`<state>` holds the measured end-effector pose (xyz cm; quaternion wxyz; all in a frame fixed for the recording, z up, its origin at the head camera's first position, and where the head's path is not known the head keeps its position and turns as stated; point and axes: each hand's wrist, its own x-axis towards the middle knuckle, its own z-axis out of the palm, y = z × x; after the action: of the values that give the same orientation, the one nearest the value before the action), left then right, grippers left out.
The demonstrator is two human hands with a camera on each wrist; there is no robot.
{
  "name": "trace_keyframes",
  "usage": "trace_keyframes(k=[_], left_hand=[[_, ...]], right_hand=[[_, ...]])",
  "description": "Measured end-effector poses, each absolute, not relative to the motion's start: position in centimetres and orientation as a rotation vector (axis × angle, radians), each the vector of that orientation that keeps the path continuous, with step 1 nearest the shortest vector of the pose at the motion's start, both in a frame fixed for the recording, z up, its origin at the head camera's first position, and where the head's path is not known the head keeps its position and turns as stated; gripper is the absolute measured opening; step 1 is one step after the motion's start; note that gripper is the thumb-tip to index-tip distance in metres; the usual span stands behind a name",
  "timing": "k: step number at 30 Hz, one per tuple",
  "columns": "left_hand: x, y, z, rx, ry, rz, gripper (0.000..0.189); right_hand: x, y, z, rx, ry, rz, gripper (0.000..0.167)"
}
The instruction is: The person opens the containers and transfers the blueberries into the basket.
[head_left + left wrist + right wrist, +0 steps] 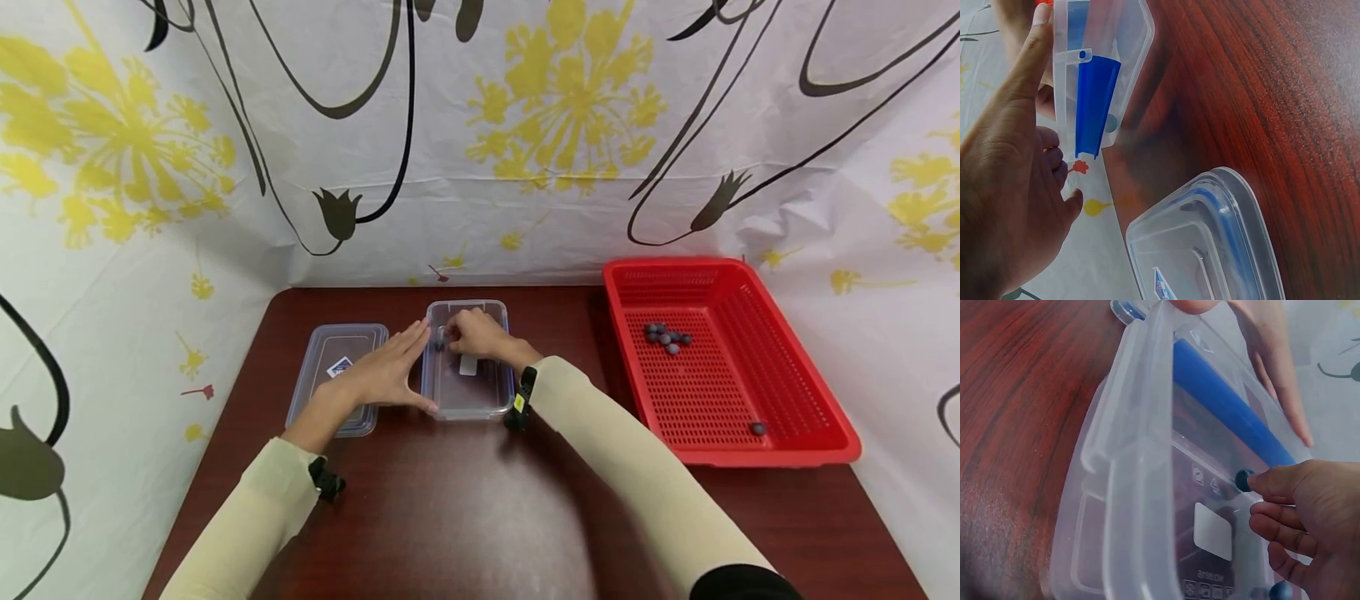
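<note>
A clear plastic container (480, 398) with blue side clips stands uncovered at the back of the table. My right hand (480, 335) reaches inside it, fingers curled, pinching a blueberry (1244, 480) near the container's floor. Another blueberry (1280, 591) lies below those fingers in the right wrist view. My left hand (382, 371) rests against the container's left side with fingers straight and thumb spread toward the near corner. Under that hand's wrist, a clear lid (318, 367) with a blue seal lies on the table, partly hidden.
To the right stands a red perforated basket (813, 400). A cluster of several blueberries (666, 337) lies toward its back left, with a single blueberry (758, 428) near its front. Patterned white sheeting (450, 150) rises behind the brown table (450, 508) and along its sides.
</note>
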<state>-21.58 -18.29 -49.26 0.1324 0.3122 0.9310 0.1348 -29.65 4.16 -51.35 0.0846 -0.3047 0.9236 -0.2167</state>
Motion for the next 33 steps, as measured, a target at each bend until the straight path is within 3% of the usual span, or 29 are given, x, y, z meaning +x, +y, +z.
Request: trace_keyframes(k=[33], left_hand=[[-21.6, -18.3, -49.2, 0.913, 2.697, 0.381, 0.139]], right_hand=[[-29.5, 3.0, -52.8, -0.794, 2.803, -0.661, 0.014]])
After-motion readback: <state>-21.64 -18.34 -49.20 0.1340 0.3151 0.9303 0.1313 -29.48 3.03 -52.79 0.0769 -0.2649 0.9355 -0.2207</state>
